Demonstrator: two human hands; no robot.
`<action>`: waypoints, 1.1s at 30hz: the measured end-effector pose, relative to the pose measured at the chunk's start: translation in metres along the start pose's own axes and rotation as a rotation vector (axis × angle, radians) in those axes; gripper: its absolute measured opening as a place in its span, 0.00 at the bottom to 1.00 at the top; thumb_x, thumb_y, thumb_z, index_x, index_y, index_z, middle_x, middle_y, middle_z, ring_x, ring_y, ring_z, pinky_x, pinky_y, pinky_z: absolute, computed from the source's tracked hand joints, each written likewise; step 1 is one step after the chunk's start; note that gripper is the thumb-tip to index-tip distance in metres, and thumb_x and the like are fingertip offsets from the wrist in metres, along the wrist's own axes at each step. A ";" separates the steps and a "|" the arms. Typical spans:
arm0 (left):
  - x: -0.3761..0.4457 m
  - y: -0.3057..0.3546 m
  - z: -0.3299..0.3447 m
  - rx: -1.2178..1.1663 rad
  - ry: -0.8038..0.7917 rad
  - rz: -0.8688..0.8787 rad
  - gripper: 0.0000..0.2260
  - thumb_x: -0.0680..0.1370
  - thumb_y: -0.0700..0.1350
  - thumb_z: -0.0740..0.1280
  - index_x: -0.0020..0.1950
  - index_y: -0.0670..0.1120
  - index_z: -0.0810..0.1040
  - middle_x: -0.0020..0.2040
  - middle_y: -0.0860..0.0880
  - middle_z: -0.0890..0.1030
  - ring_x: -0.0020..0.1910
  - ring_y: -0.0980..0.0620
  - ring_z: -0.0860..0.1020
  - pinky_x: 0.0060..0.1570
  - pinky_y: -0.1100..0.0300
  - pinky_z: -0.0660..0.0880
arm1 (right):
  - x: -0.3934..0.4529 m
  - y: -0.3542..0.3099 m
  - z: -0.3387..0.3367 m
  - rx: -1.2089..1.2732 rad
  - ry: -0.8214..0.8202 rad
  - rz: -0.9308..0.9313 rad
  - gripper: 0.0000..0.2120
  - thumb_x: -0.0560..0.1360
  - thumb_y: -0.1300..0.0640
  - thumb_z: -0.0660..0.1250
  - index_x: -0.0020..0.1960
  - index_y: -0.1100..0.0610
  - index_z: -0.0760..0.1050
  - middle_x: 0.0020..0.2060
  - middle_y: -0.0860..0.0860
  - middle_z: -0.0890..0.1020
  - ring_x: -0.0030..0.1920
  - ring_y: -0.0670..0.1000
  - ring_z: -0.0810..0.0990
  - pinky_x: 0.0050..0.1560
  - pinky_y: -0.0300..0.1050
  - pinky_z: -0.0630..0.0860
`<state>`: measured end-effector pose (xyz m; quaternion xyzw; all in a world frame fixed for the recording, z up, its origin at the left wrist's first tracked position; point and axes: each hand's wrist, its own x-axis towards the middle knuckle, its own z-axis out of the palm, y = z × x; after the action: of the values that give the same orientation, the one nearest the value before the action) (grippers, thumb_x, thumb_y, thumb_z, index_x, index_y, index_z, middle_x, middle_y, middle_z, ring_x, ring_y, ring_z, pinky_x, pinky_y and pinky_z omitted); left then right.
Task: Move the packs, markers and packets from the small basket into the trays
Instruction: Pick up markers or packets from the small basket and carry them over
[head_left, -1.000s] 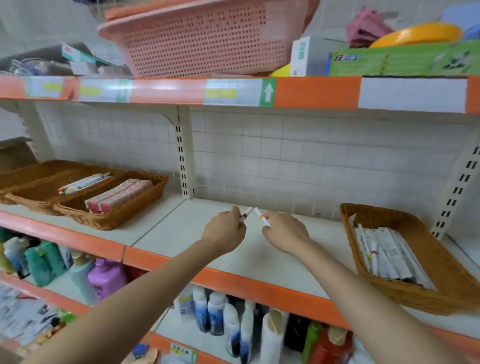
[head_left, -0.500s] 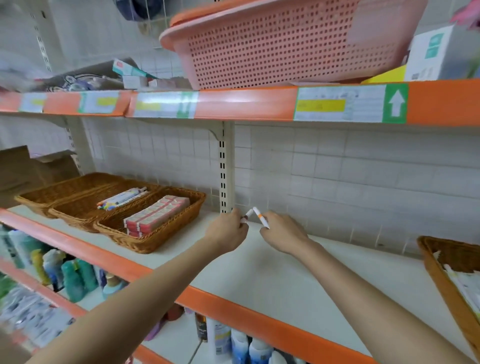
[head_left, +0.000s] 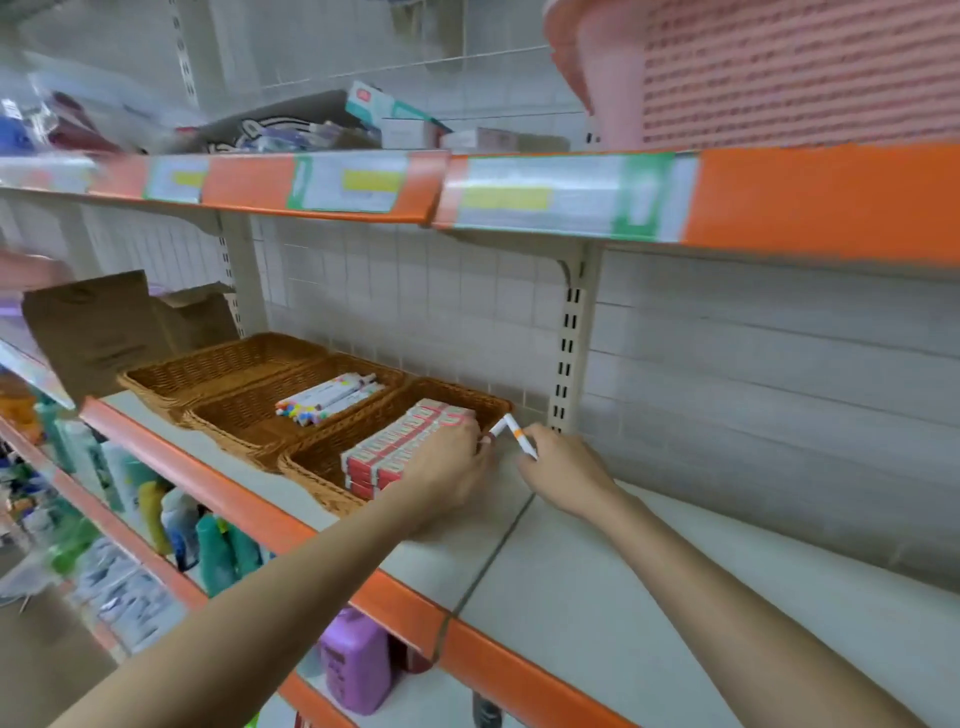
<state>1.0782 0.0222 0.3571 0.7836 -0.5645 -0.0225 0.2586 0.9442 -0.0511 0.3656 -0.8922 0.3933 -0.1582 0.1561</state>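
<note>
Three wicker trays (head_left: 332, 470) sit side by side on the shelf (head_left: 597, 587), running from 10 o'clock toward centre. The middle tray holds markers (head_left: 327, 397); the nearest holds stacked packs (head_left: 400, 452); the farthest seems empty. Both hands (head_left: 452, 467) meet at the nearest tray's 3 o'clock end, each holding a marker (head_left: 519, 434).

A shop shelving unit fills the view, its white shelf boards (head_left: 623, 587) edged with orange price rails (head_left: 810, 202) carrying blurred white, yellow and green labels. Behind runs a white grid-patterned back panel (head_left: 415, 291) with cream slotted uprights (head_left: 569, 353). Bottles (head_left: 218, 551) crowd the lower shelf under even, soft light.
</note>
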 end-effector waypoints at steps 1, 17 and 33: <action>0.004 -0.013 -0.006 0.004 0.004 -0.002 0.14 0.83 0.49 0.53 0.58 0.41 0.73 0.55 0.40 0.78 0.56 0.40 0.76 0.51 0.52 0.71 | 0.009 -0.011 0.007 0.009 0.011 0.005 0.13 0.77 0.53 0.57 0.59 0.54 0.72 0.50 0.57 0.79 0.50 0.60 0.77 0.42 0.48 0.69; 0.052 -0.225 -0.097 0.042 0.000 -0.117 0.15 0.82 0.50 0.54 0.49 0.40 0.72 0.46 0.42 0.78 0.42 0.43 0.74 0.39 0.54 0.67 | 0.122 -0.181 0.111 0.027 0.012 -0.005 0.13 0.79 0.51 0.57 0.59 0.54 0.73 0.37 0.50 0.76 0.36 0.53 0.75 0.29 0.44 0.63; 0.145 -0.305 -0.106 0.140 -0.176 -0.146 0.03 0.75 0.38 0.61 0.47 0.41 0.72 0.51 0.41 0.79 0.45 0.45 0.75 0.40 0.56 0.69 | 0.226 -0.187 0.138 -0.031 -0.086 0.083 0.07 0.76 0.56 0.61 0.49 0.59 0.74 0.44 0.55 0.78 0.42 0.54 0.76 0.36 0.45 0.69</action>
<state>1.4312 0.0020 0.3546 0.8337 -0.5267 -0.0704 0.1505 1.2666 -0.0799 0.3523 -0.8833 0.4253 -0.1073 0.1655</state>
